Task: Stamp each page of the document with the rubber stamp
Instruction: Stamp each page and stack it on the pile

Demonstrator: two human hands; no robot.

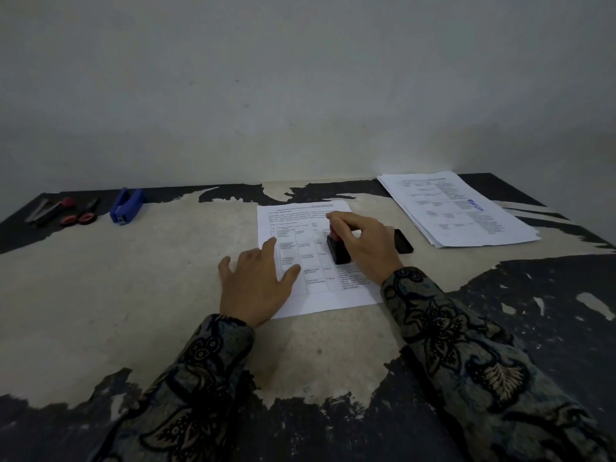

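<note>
A printed page with a table on it lies flat in the middle of the worn table. My right hand grips a black rubber stamp with a red top and holds it down on the page's right half. My left hand rests flat with fingers spread on the page's left edge. A stack of pages lies at the back right; its top sheet carries a blue stamp mark.
A small black object, perhaps the stamp's cap or ink pad, lies just right of my right hand. At the back left sit a blue stapler, red-handled scissors and a dark tool. A pale wall rises behind the table.
</note>
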